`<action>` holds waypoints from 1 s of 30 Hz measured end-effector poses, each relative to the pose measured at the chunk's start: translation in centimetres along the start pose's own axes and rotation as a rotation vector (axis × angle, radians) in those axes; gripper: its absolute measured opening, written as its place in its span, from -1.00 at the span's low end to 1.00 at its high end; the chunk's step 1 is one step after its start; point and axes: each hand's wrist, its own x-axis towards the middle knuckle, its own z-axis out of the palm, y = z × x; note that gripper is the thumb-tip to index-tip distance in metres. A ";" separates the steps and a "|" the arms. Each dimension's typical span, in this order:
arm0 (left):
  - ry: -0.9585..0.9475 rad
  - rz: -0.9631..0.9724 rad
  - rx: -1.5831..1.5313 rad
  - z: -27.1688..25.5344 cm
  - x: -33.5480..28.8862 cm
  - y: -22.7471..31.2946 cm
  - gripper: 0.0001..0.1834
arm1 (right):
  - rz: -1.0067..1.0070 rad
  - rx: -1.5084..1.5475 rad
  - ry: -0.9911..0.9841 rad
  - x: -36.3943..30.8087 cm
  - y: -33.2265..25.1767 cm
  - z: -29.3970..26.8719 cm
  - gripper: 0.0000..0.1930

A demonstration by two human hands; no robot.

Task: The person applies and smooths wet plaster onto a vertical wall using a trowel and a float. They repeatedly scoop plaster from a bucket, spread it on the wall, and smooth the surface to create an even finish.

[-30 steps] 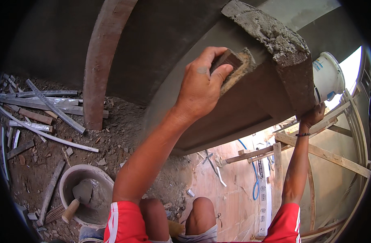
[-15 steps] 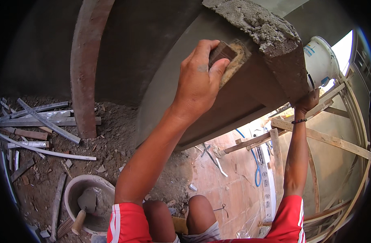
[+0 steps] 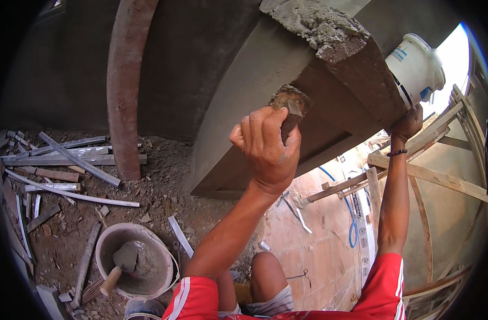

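Head view — left grip [image 3: 268, 143] clenched round float [image 3: 293, 105], right grip [image 3: 406, 126] unclear — near white bucket [image 3: 413, 69], timbers [image 3: 430, 178]

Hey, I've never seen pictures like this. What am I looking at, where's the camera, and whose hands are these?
There's no machine here, just a person's bare hands. A fisheye camera on their head looks down, so straight edges bend. The left hand grips a small float at the grey surface. The right hand is raised by a white bucket; its grip is unclear. On the ground, a tub holds a trowel, and long strips lie beyond it.
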 end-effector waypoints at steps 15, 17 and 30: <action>0.079 0.007 0.211 2.6 -1.6 0.3 -0.52 | -0.056 -0.032 0.092 -0.7 -0.3 0.6 -0.70; 0.067 -0.057 0.271 1.7 -4.3 -0.9 -0.60 | -0.077 -0.034 0.094 -0.7 -0.1 0.6 -0.71; 0.139 0.088 0.243 3.3 0.7 0.8 -0.69 | -0.160 0.023 0.165 -0.7 -0.3 0.3 -0.72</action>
